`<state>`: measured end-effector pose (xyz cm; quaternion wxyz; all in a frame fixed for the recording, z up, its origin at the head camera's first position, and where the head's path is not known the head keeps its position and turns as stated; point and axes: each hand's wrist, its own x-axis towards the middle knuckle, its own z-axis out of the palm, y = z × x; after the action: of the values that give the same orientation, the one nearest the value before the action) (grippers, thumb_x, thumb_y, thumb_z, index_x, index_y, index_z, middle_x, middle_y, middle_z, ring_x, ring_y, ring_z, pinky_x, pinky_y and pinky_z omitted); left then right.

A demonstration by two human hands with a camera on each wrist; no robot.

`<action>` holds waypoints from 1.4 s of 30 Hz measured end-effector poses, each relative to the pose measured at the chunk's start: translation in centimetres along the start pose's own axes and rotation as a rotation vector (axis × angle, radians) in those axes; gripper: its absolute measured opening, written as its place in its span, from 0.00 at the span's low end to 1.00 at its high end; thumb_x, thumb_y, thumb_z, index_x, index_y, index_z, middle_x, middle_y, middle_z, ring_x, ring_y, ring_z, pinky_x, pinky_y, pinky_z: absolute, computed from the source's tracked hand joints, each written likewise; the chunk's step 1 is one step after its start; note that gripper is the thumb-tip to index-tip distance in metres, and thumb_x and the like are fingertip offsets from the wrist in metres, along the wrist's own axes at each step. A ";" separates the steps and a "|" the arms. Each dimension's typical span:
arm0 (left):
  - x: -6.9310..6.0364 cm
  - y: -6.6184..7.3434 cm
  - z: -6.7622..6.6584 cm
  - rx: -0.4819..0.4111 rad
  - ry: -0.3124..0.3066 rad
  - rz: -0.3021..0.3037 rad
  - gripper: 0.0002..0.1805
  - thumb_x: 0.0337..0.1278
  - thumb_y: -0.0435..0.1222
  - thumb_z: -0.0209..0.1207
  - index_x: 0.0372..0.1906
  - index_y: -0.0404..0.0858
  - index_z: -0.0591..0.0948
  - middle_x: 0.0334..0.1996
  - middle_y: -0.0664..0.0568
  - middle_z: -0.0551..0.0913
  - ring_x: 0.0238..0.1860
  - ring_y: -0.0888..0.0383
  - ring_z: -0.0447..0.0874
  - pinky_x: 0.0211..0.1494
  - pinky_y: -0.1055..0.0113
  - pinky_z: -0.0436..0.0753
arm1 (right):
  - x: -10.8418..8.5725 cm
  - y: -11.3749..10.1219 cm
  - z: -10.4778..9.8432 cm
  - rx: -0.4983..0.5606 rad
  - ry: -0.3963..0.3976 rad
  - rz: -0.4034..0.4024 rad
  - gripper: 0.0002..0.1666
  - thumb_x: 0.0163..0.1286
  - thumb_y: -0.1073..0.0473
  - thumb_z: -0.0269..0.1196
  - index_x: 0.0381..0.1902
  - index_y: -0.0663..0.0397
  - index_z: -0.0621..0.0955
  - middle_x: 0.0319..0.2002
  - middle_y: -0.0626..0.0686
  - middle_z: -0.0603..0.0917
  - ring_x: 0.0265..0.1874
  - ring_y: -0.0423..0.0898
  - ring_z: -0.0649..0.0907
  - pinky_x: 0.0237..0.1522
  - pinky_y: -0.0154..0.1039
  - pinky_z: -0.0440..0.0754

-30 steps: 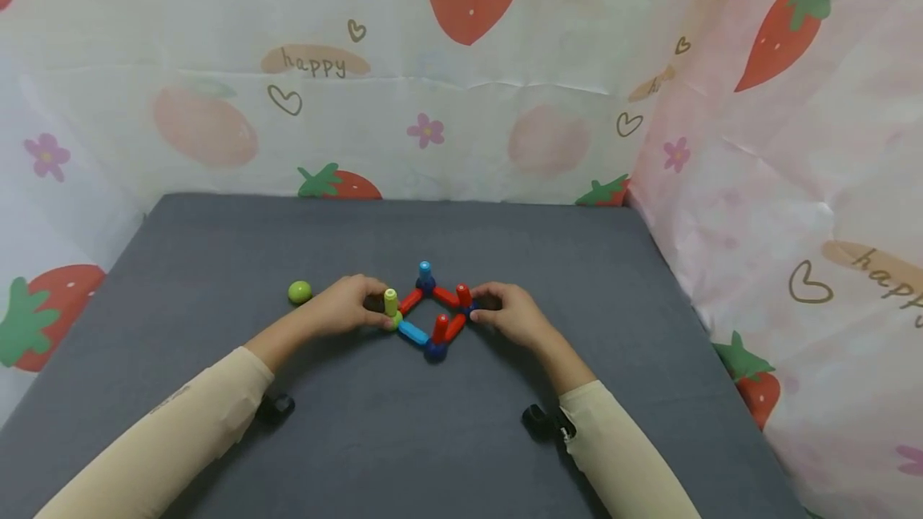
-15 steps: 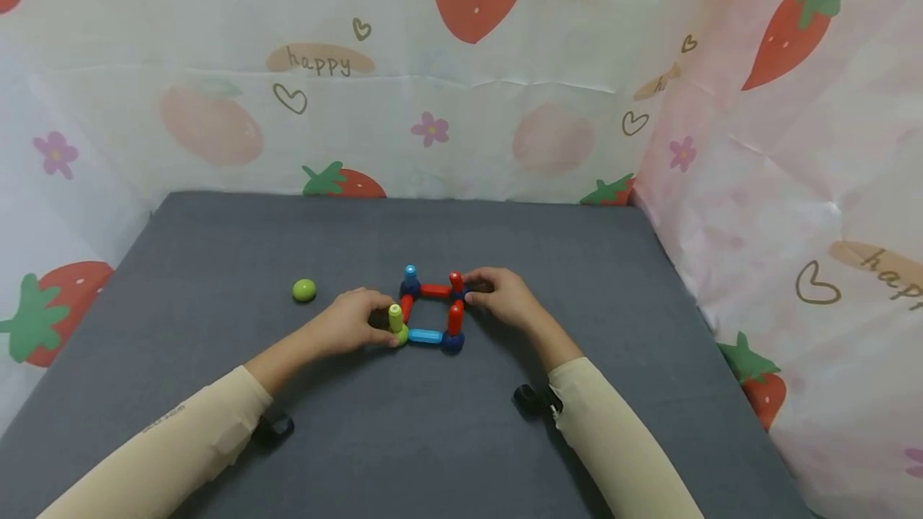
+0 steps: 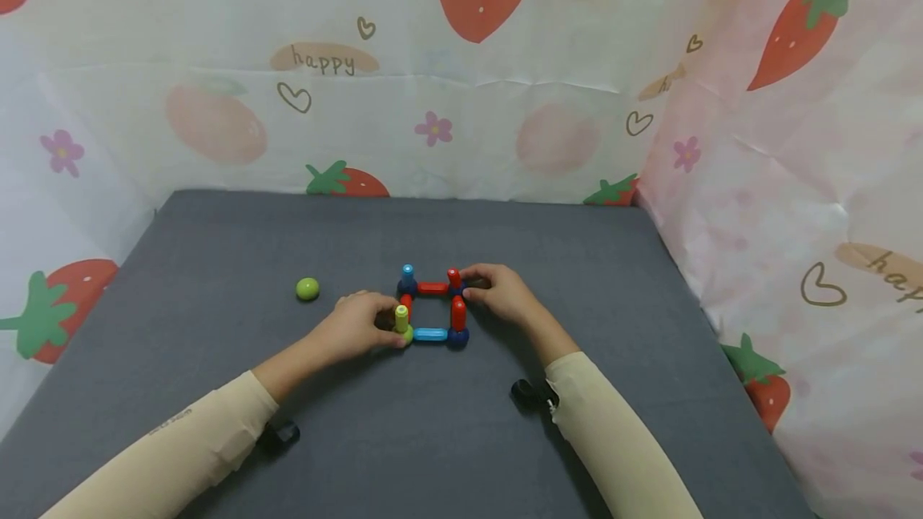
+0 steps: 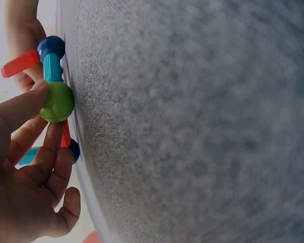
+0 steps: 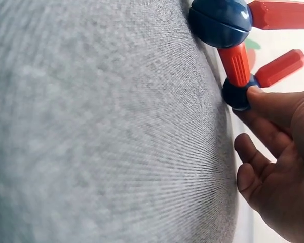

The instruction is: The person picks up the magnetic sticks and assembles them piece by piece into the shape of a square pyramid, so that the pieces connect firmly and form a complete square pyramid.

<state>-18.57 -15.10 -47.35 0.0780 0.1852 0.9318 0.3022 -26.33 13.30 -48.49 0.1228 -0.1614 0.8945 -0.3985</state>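
On the grey table a square frame of sticks and balls lies flat, with a short stick standing up at each corner. My left hand point(image 3: 360, 323) pinches the green ball point(image 4: 58, 103) at the near left corner, under an upright yellow-green stick point(image 3: 401, 317). At the far right corner, thumb and fingers of my right hand point(image 3: 505, 293) grip a dark blue ball point(image 5: 235, 96). A light blue stick point(image 3: 430, 335) forms the near side, running to another dark blue ball point(image 3: 457, 338). The far side is a red stick point(image 3: 433, 288).
A loose green ball point(image 3: 307, 288) lies on the table point(image 3: 404, 439) left of the frame, beyond my left hand. Behind and to the right hang printed cloths point(image 3: 469, 126) with strawberries. Black wrist devices point(image 3: 530, 396) show beneath both sleeves.
Both hands have turned the frame from a diamond to nearly square with the table. The near dark blue ball swung right; the left hand came slightly nearer, the right slightly farther away.
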 end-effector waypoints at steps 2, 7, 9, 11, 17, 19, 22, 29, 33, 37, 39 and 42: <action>-0.1 0.3 -0.1 -0.004 0.004 -0.007 0.14 0.49 0.47 0.78 0.38 0.51 0.86 0.34 0.64 0.86 0.44 0.58 0.78 0.55 0.47 0.68 | -0.1 -0.1 0.0 0.006 -0.005 0.002 0.19 0.71 0.55 0.69 0.59 0.40 0.85 0.58 0.49 0.85 0.45 0.45 0.84 0.46 0.42 0.81; -0.1 0.6 -0.1 -0.009 0.012 -0.028 0.14 0.49 0.47 0.78 0.38 0.51 0.86 0.34 0.64 0.86 0.44 0.58 0.77 0.53 0.49 0.67 | -0.1 -0.2 -0.1 0.011 -0.003 0.001 0.19 0.72 0.56 0.68 0.59 0.41 0.85 0.57 0.49 0.85 0.43 0.45 0.83 0.44 0.42 0.81; -0.2 0.6 -0.1 -0.005 0.014 -0.033 0.13 0.49 0.47 0.77 0.38 0.51 0.86 0.34 0.64 0.86 0.43 0.58 0.77 0.51 0.50 0.67 | -0.1 -0.1 -0.1 0.010 -0.003 0.002 0.19 0.72 0.56 0.68 0.59 0.40 0.85 0.57 0.49 0.85 0.43 0.45 0.83 0.44 0.42 0.80; -0.3 0.6 0.0 -0.001 0.013 -0.035 0.13 0.49 0.48 0.77 0.37 0.51 0.86 0.34 0.64 0.86 0.43 0.58 0.77 0.50 0.51 0.66 | -0.1 -0.1 0.0 0.010 -0.004 0.004 0.18 0.72 0.55 0.68 0.59 0.39 0.85 0.57 0.49 0.85 0.44 0.45 0.83 0.44 0.42 0.81; -0.3 0.7 -0.5 -0.034 -0.002 0.000 0.12 0.52 0.48 0.76 0.39 0.53 0.86 0.36 0.65 0.85 0.45 0.58 0.76 0.56 0.49 0.68 | -0.6 -0.1 0.0 0.003 0.020 -0.012 0.17 0.72 0.53 0.68 0.57 0.34 0.85 0.54 0.45 0.85 0.44 0.44 0.83 0.44 0.42 0.81; -0.3 0.7 -0.8 -0.065 -0.009 0.022 0.12 0.54 0.47 0.75 0.42 0.53 0.86 0.37 0.65 0.85 0.45 0.59 0.76 0.56 0.51 0.72 | -0.7 -0.2 -0.1 -0.001 0.039 -0.037 0.17 0.72 0.51 0.69 0.56 0.32 0.85 0.53 0.46 0.84 0.44 0.45 0.81 0.42 0.43 0.80; -0.2 0.7 -1.3 -0.116 -0.022 0.046 0.14 0.57 0.46 0.73 0.46 0.51 0.86 0.39 0.62 0.84 0.45 0.58 0.77 0.50 0.56 0.77 | -0.9 -0.5 -0.4 -0.002 0.066 -0.091 0.16 0.71 0.50 0.69 0.55 0.30 0.86 0.53 0.49 0.83 0.46 0.46 0.79 0.40 0.44 0.79; 0.2 0.8 -1.5 -0.176 -0.046 0.043 0.14 0.58 0.46 0.73 0.47 0.50 0.84 0.40 0.62 0.85 0.44 0.60 0.81 0.47 0.60 0.79 | -0.8 -1.2 -0.6 -0.017 0.074 -0.167 0.14 0.71 0.50 0.69 0.54 0.34 0.87 0.52 0.52 0.84 0.46 0.45 0.78 0.41 0.44 0.77; 0.6 1.2 -1.3 -0.189 -0.047 0.037 0.12 0.57 0.45 0.74 0.43 0.53 0.84 0.37 0.63 0.86 0.41 0.61 0.82 0.45 0.60 0.80 | -0.7 -1.6 -0.4 -0.050 0.072 -0.172 0.14 0.70 0.51 0.71 0.52 0.34 0.88 0.50 0.52 0.84 0.45 0.45 0.77 0.41 0.43 0.77; 1.0 1.6 -0.9 -0.195 -0.041 0.029 0.10 0.59 0.44 0.73 0.43 0.51 0.85 0.35 0.63 0.87 0.38 0.62 0.83 0.42 0.61 0.81 | -0.5 -2.0 -0.2 -0.084 0.066 -0.191 0.13 0.68 0.51 0.72 0.50 0.34 0.88 0.49 0.51 0.83 0.45 0.45 0.77 0.44 0.44 0.77; 1.2 1.7 -0.7 -0.194 -0.032 0.016 0.10 0.59 0.44 0.73 0.43 0.50 0.85 0.35 0.63 0.87 0.37 0.63 0.84 0.42 0.62 0.81 | -0.4 -2.1 -0.1 -0.095 0.064 -0.195 0.12 0.68 0.51 0.72 0.49 0.34 0.88 0.49 0.49 0.83 0.45 0.45 0.77 0.44 0.45 0.77; 1.5 2.0 -0.5 -0.182 -0.016 -0.012 0.11 0.59 0.44 0.72 0.43 0.48 0.86 0.34 0.62 0.88 0.36 0.64 0.84 0.41 0.63 0.82 | -0.2 -2.3 0.0 -0.111 0.062 -0.204 0.11 0.67 0.52 0.73 0.48 0.34 0.89 0.47 0.47 0.83 0.45 0.47 0.77 0.43 0.44 0.77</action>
<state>-19.50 -13.31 -45.78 0.1039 0.1742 0.9010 0.3834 -25.70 11.92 -46.80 0.0450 -0.2456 0.8976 -0.3634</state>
